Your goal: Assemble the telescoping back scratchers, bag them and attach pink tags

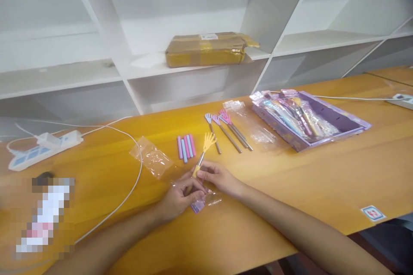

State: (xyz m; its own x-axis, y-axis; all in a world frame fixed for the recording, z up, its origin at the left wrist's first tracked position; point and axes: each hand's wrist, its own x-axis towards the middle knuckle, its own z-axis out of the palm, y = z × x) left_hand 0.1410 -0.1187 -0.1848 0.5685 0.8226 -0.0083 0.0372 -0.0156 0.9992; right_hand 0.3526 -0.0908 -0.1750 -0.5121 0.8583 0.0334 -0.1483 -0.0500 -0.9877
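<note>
A yellow back scratcher (209,141) with a hand-shaped head and a metal rod points up and away between my hands. My right hand (219,177) pinches it near the top of its yellow grip. Lower down, my left hand (183,195) closes round the handle end and a clear plastic wrapper (213,199) with a purple label. Beyond my hands lie several pink and blue handle tubes (186,148), side by side. To their right are several metal rods with blue and pink scratcher heads (229,125), without grips.
A purple tray (335,114) at the right holds several wrapped back scratchers. Clear bags (151,157) lie left of the tubes and beside the tray. A white power strip (45,149) and its cable (139,172) run along the left. A taped carton (206,51) rests on the shelf.
</note>
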